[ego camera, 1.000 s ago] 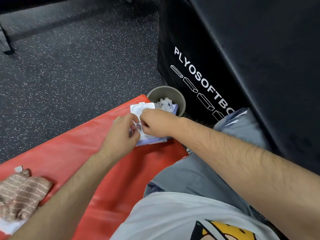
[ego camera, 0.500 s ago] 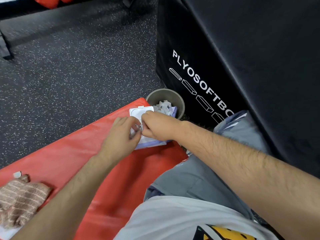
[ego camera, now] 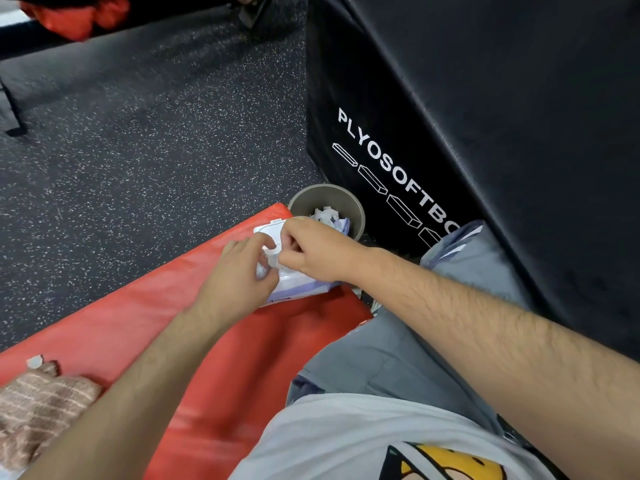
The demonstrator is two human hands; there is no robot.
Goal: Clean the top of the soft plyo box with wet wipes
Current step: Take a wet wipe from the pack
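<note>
step: pulling a wipe from the wipes pack (ego camera: 298, 287)
hands: left hand (ego camera: 242, 277) grips it, right hand (ego camera: 313, 254) pinches the opening
next: probably tug one free, hit the plyo box (ego camera: 502, 98) top

We have one view, a wide-angle camera on our head, facing forward and down over our shirt (ego camera: 346, 431), close above our left hand (ego camera: 239, 271) and right hand (ego camera: 313, 252) on the pack of wipes (ego camera: 299, 285), red mat (ego camera: 121, 327) lower left, black box (ego camera: 485, 98) at right, floor (ego camera: 138, 133) beyond.
</note>
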